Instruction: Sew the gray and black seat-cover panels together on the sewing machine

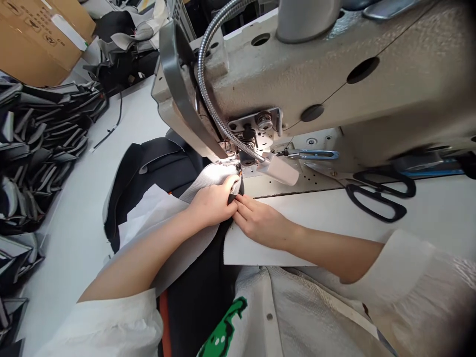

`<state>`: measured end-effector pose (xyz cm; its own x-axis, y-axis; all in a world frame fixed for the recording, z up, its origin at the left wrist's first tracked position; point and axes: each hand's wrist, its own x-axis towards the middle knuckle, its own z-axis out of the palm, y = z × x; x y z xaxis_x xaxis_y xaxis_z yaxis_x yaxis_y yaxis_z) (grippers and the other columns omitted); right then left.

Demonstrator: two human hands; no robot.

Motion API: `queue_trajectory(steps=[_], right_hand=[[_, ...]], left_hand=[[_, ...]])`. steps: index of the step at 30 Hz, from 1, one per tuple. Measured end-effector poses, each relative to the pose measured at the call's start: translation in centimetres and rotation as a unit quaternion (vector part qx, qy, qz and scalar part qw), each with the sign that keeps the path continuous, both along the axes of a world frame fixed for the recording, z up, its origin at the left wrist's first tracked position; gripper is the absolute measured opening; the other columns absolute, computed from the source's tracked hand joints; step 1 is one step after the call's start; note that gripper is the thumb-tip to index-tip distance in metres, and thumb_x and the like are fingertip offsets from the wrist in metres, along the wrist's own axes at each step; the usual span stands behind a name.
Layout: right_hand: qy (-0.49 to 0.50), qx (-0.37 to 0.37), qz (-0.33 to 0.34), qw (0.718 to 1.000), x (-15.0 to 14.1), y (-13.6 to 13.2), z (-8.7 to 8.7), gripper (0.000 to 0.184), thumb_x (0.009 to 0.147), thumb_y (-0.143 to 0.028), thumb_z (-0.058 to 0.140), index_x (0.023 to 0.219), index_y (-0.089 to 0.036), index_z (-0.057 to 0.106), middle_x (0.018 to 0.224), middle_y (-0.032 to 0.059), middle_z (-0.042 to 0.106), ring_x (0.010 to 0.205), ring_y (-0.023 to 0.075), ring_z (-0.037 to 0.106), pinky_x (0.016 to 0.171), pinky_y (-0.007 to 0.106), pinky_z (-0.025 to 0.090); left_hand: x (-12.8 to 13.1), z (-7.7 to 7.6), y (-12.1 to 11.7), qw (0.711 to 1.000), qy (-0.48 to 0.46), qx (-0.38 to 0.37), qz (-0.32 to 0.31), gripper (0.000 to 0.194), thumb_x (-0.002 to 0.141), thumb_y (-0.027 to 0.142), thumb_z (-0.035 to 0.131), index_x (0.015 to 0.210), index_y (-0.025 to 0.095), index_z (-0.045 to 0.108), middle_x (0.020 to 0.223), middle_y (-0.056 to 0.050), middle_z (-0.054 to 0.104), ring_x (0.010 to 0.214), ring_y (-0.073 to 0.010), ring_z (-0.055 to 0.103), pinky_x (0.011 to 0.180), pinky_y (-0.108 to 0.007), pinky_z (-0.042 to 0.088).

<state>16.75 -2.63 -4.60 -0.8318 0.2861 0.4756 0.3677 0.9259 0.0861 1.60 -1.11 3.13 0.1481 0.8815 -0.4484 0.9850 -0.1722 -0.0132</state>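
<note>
Black and grey fabric [167, 163] lies under the head of a sewing machine [238, 89] and hangs down over the table's front edge. My left hand [213, 202] is closed on the folded edge of this fabric, just in front of the presser foot. Close beside it, my right hand [260, 222] pinches the same edge with its fingertips. Both hands almost touch. A lamp [278, 168] on a bendy metal neck shines on the needle area, which is partly hidden behind it. White sheet material [148, 213] rests on the fabric under my left forearm.
Black-handled scissors [372, 188] and small blue thread snips [316, 154] lie right of the needle area. Stacks of black and grey pieces [44, 144] fill the left side. A cardboard box [44, 39] stands at the back left. A thin black cord [115, 124] lies on the white table.
</note>
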Motion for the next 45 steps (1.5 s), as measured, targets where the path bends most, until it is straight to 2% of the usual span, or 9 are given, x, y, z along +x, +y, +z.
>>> queue_trajectory(steps=[2, 5, 8, 15, 21, 30, 37, 41, 45], right_hand=[[0.005, 0.002, -0.006, 1.0, 0.1, -0.3, 0.2, 0.029, 0.088, -0.004, 0.038, 0.104, 0.001, 0.062, 0.107, 0.0215, 0.064, 0.109, 0.0274, 0.06, 0.097, 0.037, 0.048], [0.006, 0.005, -0.012, 1.0, 0.0, -0.5, 0.2, 0.03, 0.088, -0.004, 0.038, 0.105, 0.002, 0.062, 0.106, 0.0216, 0.065, 0.108, 0.0273, 0.06, 0.097, 0.037, 0.049], [0.011, 0.003, -0.017, 1.0, -0.1, -0.5, 0.0, 0.03, 0.088, -0.004, 0.039, 0.106, 0.002, 0.062, 0.106, 0.0211, 0.065, 0.107, 0.0273, 0.06, 0.096, 0.036, 0.049], [0.025, 0.002, -0.021, 0.999, -0.3, -0.5, -0.2, 0.03, 0.088, -0.005, 0.038, 0.107, 0.002, 0.061, 0.107, 0.0216, 0.064, 0.107, 0.0274, 0.06, 0.095, 0.036, 0.05], [0.019, -0.003, -0.017, 1.0, -0.3, -0.5, -0.1, 0.029, 0.087, -0.005, 0.039, 0.105, 0.002, 0.061, 0.105, 0.0214, 0.065, 0.108, 0.028, 0.06, 0.095, 0.036, 0.049], [0.015, -0.014, -0.034, 0.999, -0.9, -0.4, -0.5, 0.034, 0.089, -0.006, 0.036, 0.111, 0.004, 0.059, 0.109, 0.0215, 0.064, 0.11, 0.0268, 0.059, 0.098, 0.036, 0.048], [0.038, -0.049, -0.042, 0.997, -0.7, -0.5, -0.8, 0.031, 0.09, -0.006, 0.038, 0.109, 0.002, 0.061, 0.111, 0.0215, 0.063, 0.112, 0.0277, 0.058, 0.096, 0.037, 0.049], [0.039, -0.055, -0.033, 0.997, -0.5, -0.5, -0.8, 0.031, 0.089, -0.007, 0.04, 0.111, 0.003, 0.06, 0.113, 0.0227, 0.062, 0.113, 0.0291, 0.057, 0.096, 0.038, 0.048], [0.036, -0.051, -0.029, 0.998, -0.6, -0.4, -0.7, 0.031, 0.089, -0.007, 0.04, 0.11, 0.003, 0.06, 0.113, 0.023, 0.062, 0.113, 0.0305, 0.056, 0.096, 0.04, 0.048]], left_hand=[[0.1, 0.1, 0.1, 1.0, 0.0, -0.009, 0.0, 0.058, 0.079, 0.03, 0.045, 0.135, 0.023, 0.034, 0.087, -0.007, 0.069, 0.08, -0.0299, 0.067, 0.065, -0.034, 0.049], [0.1, 0.4, 0.6, 1.0, -0.007, -0.024, -0.014, 0.067, 0.078, 0.028, 0.045, 0.142, 0.022, 0.027, 0.091, -0.008, 0.07, 0.082, -0.0299, 0.067, 0.064, -0.034, 0.048], [-0.2, 0.5, 1.1, 0.999, -0.026, -0.035, -0.026, 0.075, 0.077, 0.027, 0.046, 0.147, 0.02, 0.019, 0.105, -0.01, 0.068, 0.091, -0.0293, 0.066, 0.069, -0.033, 0.049], [-1.1, -0.3, 1.3, 0.994, -0.103, -0.029, -0.019, 0.073, 0.074, 0.024, 0.049, 0.145, 0.02, 0.029, 0.138, -0.007, 0.05, 0.117, -0.024, 0.055, 0.093, -0.029, 0.046], [-0.4, -0.1, 0.7, 0.998, -0.061, -0.007, -0.001, 0.07, 0.076, 0.024, 0.047, 0.144, 0.022, 0.032, 0.129, -0.007, 0.058, 0.107, -0.0265, 0.061, 0.086, -0.033, 0.05], [-0.7, -0.4, 1.1, 0.999, -0.049, 0.013, 0.009, 0.067, 0.076, 0.027, 0.047, 0.142, 0.026, 0.035, 0.126, -0.005, 0.06, 0.107, -0.0271, 0.061, 0.087, -0.034, 0.049], [-0.2, -0.7, 0.4, 0.997, -0.026, 0.041, 0.054, 0.052, 0.076, 0.03, 0.047, 0.127, 0.023, 0.044, 0.094, -0.004, 0.069, 0.086, -0.0283, 0.066, 0.072, -0.035, 0.051], [0.0, -0.3, 0.5, 0.998, -0.026, 0.028, 0.04, 0.054, 0.076, 0.029, 0.046, 0.13, 0.023, 0.043, 0.098, -0.005, 0.069, 0.09, -0.0285, 0.066, 0.074, -0.035, 0.05], [0.0, 0.2, 1.1, 1.0, -0.025, -0.011, 0.009, 0.069, 0.078, 0.027, 0.043, 0.145, 0.023, 0.027, 0.116, -0.008, 0.065, 0.102, -0.029, 0.063, 0.08, -0.036, 0.05]])
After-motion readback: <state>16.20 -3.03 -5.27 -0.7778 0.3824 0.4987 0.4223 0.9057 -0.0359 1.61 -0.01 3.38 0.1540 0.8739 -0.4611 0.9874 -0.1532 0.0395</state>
